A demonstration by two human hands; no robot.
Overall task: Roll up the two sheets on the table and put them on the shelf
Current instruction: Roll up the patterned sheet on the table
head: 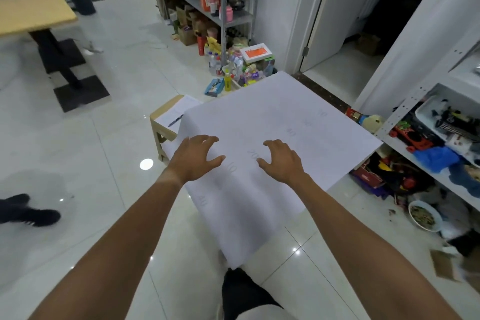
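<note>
A large white sheet (272, 122) with faint printed numbers lies flat over a small table and hangs over its near edge toward me. I cannot tell whether a second sheet lies under it. My left hand (194, 158) hovers over the sheet's left part with fingers spread and slightly bent, holding nothing. My right hand (281, 160) is above the sheet's middle, fingers likewise spread and bent, with nothing in it. A white shelf (397, 117) stands to the right of the table, its levels full of clutter.
A small tan stool (162, 122) with a paper and pen stands at the table's left. A grey metal rack (223, 8) with bottles and boxes is beyond it. Clutter and a bowl (424, 215) lie on the floor at right. Someone's dark shoes (28, 212) are at far left.
</note>
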